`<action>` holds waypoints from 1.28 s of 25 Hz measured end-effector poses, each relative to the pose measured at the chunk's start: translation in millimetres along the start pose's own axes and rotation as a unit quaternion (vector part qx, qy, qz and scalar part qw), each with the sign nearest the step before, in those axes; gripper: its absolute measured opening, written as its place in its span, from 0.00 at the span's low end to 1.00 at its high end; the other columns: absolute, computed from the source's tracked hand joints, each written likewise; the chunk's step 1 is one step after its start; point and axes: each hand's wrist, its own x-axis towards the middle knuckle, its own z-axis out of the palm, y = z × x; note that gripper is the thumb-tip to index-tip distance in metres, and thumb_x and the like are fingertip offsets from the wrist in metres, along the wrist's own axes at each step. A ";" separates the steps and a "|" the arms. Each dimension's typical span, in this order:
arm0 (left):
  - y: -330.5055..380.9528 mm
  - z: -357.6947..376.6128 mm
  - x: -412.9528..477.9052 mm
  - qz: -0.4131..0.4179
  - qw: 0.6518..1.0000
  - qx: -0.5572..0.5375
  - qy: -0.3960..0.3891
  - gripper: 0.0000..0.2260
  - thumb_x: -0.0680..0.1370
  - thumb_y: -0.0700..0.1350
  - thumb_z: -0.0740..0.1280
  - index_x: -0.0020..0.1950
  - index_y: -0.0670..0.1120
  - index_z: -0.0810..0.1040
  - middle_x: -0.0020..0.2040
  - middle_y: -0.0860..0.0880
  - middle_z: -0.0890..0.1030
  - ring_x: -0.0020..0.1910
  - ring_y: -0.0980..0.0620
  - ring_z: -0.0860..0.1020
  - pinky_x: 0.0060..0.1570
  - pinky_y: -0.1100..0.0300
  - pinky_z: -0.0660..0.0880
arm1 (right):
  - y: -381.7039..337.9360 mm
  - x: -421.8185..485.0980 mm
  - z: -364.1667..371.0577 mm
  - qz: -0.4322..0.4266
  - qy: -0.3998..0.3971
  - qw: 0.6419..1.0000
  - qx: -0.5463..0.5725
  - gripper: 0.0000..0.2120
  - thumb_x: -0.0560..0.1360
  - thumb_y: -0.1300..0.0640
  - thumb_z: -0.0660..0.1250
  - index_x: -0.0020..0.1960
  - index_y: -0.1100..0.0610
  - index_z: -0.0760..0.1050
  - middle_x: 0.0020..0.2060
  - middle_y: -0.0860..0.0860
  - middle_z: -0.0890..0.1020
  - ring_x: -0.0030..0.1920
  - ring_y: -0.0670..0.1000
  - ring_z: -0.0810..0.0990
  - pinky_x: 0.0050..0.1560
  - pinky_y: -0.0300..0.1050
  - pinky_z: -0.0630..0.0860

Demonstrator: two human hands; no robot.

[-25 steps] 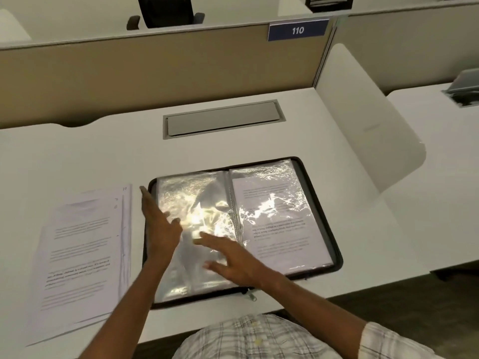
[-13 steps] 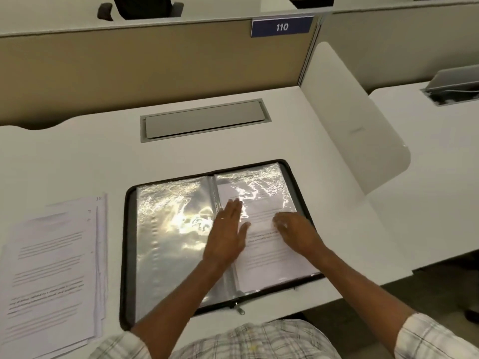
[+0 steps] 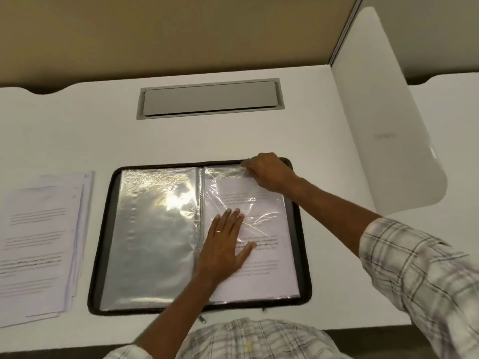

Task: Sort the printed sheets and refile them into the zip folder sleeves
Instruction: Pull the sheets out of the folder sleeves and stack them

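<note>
Two hands on one pocket: right hand (image 3: 269, 172) with fingers curled, pinching the top lip of the right sleeve (image 3: 259, 218); left hand (image 3: 223, 244) flat, fingers straight, pressing the plastic down by the spine. One printed sheet (image 3: 264, 278) already inside. Left sleeve (image 3: 155, 242) apparently empty, just glare. Zip folder (image 3: 102, 242) open flat on the desk (image 3: 77, 130). Early days, probably: whole stack of loose sheets (image 3: 39, 242) just left of it, not yet filed.
</note>
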 end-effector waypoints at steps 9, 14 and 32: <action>0.5 2.3 -1.1 -0.020 0.999 -0.011 0.040 0.32 0.82 0.64 0.63 0.79 0.44 0.68 0.77 0.45 0.69 0.80 0.46 0.62 0.79 0.45 0.61 | 6.6 59.4 -42.6 -0.004 -0.153 0.986 0.063 0.10 0.79 0.59 0.70 0.59 0.53 0.79 0.48 0.47 0.87 0.40 0.46 0.82 0.48 0.43 0.75; -1.1 3.4 -2.7 -0.006 0.998 -0.009 0.054 0.32 0.83 0.63 0.63 0.78 0.43 0.68 0.77 0.44 0.69 0.80 0.45 0.62 0.78 0.44 0.61 | 8.7 74.1 -48.7 -0.028 -0.260 0.959 0.113 0.08 0.77 0.63 0.70 0.52 0.52 0.83 0.47 0.45 0.86 0.43 0.41 0.81 0.48 0.36 0.75; -8.6 -4.3 -14.0 0.016 0.999 -0.025 0.024 0.37 0.84 0.64 0.58 0.84 0.42 0.53 0.85 0.43 0.49 0.84 0.44 0.48 0.80 0.41 0.56 | 23.1 106.4 -48.5 0.077 -0.287 0.955 0.021 0.11 0.72 0.52 0.79 0.53 0.52 0.85 0.45 0.47 0.85 0.48 0.49 0.81 0.52 0.43 0.73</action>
